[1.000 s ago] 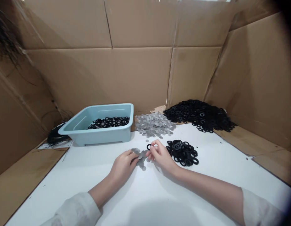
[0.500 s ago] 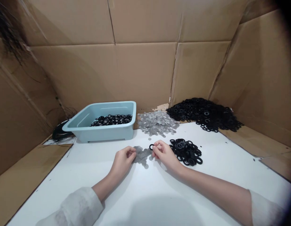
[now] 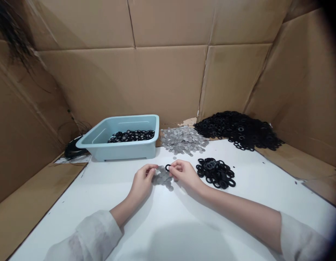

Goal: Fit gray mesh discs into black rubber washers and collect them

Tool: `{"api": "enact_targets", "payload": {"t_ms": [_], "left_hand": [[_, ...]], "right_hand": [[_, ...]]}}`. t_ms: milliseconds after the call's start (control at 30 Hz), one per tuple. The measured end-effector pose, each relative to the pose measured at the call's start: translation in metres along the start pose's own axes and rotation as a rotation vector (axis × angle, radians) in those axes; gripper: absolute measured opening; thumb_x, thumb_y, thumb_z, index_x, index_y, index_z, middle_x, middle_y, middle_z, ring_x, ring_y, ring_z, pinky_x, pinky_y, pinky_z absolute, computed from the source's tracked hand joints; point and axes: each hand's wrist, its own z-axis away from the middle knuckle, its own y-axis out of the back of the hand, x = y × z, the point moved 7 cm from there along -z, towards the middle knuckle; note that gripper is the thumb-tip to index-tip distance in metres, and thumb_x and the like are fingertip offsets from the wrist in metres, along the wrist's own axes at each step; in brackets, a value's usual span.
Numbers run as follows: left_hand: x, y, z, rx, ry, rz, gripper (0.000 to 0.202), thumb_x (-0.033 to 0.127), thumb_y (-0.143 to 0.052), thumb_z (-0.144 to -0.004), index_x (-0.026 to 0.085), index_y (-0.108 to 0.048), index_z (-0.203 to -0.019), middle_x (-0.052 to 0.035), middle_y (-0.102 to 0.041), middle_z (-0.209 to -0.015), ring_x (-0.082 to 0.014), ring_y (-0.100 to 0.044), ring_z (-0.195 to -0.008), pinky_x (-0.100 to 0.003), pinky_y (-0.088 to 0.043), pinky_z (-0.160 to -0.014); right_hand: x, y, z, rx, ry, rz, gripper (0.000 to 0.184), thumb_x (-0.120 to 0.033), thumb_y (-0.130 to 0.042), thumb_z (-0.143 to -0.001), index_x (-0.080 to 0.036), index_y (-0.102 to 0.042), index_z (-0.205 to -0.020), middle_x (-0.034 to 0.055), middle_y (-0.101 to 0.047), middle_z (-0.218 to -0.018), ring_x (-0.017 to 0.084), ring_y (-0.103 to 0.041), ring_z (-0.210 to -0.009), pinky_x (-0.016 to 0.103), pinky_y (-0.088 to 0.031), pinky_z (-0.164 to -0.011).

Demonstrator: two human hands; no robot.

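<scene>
My right hand point(image 3: 185, 174) pinches a black ring point(image 3: 167, 167) between thumb and fingertips, holding it over a small pile of thin grey discs point(image 3: 163, 177). Facing it from the left side of that pile is my left hand point(image 3: 143, 177), thumb and forefinger closed together. Whatever lies between those left fingertips is too small to make out. Just right of my right hand, a small heap of black rings point(image 3: 215, 173) rests on the white table point(image 3: 157, 217).
At the back left, a light blue basin point(image 3: 130, 151) contains many black rings, some with grey centres. A larger pile of grey discs point(image 3: 184, 139) lies beside it. A big black ring heap point(image 3: 238, 130) fills the back right. Cardboard walls point(image 3: 168, 79) enclose the table.
My right hand has moved left with the black ring, closer to my left hand. The left fingertips have come up slightly and pressed together. The camera view has shifted slightly.
</scene>
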Motion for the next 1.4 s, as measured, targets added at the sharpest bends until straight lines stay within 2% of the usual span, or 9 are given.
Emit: {"api": "enact_targets", "payload": {"t_ms": [133,300,567,733,933,1067,1200,1400], "left_hand": [[0.003,0.002,0.004,0.032,-0.013,0.052,0.021,0.032,-0.042,-0.080,0.015,-0.056,-0.078,0.0009,-0.051,-0.059,-0.0132,-0.047,-0.054,-0.024,-0.037,-0.052],[0.006,-0.001,0.011,0.044,-0.041,0.109,0.019,0.033,-0.038,-0.085,0.018,-0.046,-0.076,0.0046,-0.041,-0.056,-0.0108,-0.042,-0.052,-0.022,-0.035,-0.053],[0.014,-0.009,0.024,-0.035,0.010,0.245,0.009,0.026,-0.043,-0.081,0.017,-0.045,-0.081,0.0028,-0.047,-0.065,-0.0112,-0.046,-0.058,-0.023,-0.038,-0.056],[0.014,-0.011,0.029,-0.045,0.002,0.259,0.012,0.029,-0.047,-0.080,0.018,-0.045,-0.085,0.0016,-0.052,-0.070,-0.0125,-0.051,-0.063,-0.023,-0.040,-0.056],[0.011,-0.012,0.033,-0.078,0.054,0.199,0.023,0.030,-0.048,-0.080,0.016,-0.051,-0.098,0.0000,-0.056,-0.070,-0.0139,-0.054,-0.065,-0.023,-0.040,-0.057],[0.012,-0.013,0.033,-0.101,0.087,0.172,0.018,0.029,-0.051,-0.078,0.015,-0.056,-0.089,-0.0008,-0.057,-0.069,-0.0131,-0.051,-0.061,-0.022,-0.037,-0.054],[0.012,-0.014,0.031,-0.131,0.125,0.210,0.014,0.029,-0.054,-0.076,0.015,-0.053,-0.076,0.0014,-0.054,-0.063,-0.0092,-0.044,-0.051,-0.020,-0.033,-0.048],[0.011,-0.015,0.031,-0.146,0.168,0.317,0.018,0.027,-0.056,-0.075,0.015,-0.047,-0.064,0.0046,-0.045,-0.057,-0.0064,-0.038,-0.049,-0.017,-0.028,-0.045]], "right_hand": [[-0.003,-0.014,-0.003,-0.055,-0.023,-0.050,0.017,-0.029,-0.062,-0.066,-0.014,-0.054,-0.067,0.0008,-0.057,-0.055,0.010,-0.050,-0.048,0.022,-0.036,-0.047],[0.007,-0.022,-0.001,-0.083,-0.037,-0.151,0.018,-0.029,-0.063,-0.066,-0.014,-0.054,-0.069,-0.0002,-0.057,-0.055,0.008,-0.047,-0.046,0.021,-0.037,-0.047],[0.013,-0.030,0.004,-0.169,-0.046,-0.232,0.024,-0.034,-0.064,-0.067,-0.015,-0.051,-0.072,-0.0010,-0.057,-0.057,0.008,-0.047,-0.047,0.020,-0.034,-0.045],[0.011,-0.034,0.006,-0.218,-0.026,-0.268,0.025,-0.036,-0.063,-0.068,-0.015,-0.050,-0.072,-0.0006,-0.057,-0.060,0.007,-0.046,-0.047,0.020,-0.034,-0.044],[0.005,-0.035,0.008,-0.254,-0.046,-0.176,0.024,-0.032,-0.065,-0.065,-0.014,-0.051,-0.071,-0.0020,-0.055,-0.058,0.007,-0.047,-0.047,0.020,-0.036,-0.046],[0.006,-0.036,0.009,-0.275,-0.059,-0.146,0.020,-0.027,-0.064,-0.063,-0.014,-0.051,-0.071,-0.0024,-0.054,-0.057,0.007,-0.047,-0.046,0.020,-0.037,-0.047],[0.004,-0.034,0.009,-0.303,-0.029,-0.090,0.016,-0.026,-0.061,-0.066,-0.013,-0.053,-0.071,-0.0017,-0.053,-0.057,0.007,-0.048,-0.047,0.020,-0.039,-0.048],[-0.003,-0.031,0.009,-0.326,0.031,-0.031,0.010,-0.023,-0.057,-0.070,-0.014,-0.051,-0.072,-0.0025,-0.051,-0.057,0.007,-0.047,-0.048,0.021,-0.039,-0.049]]}}
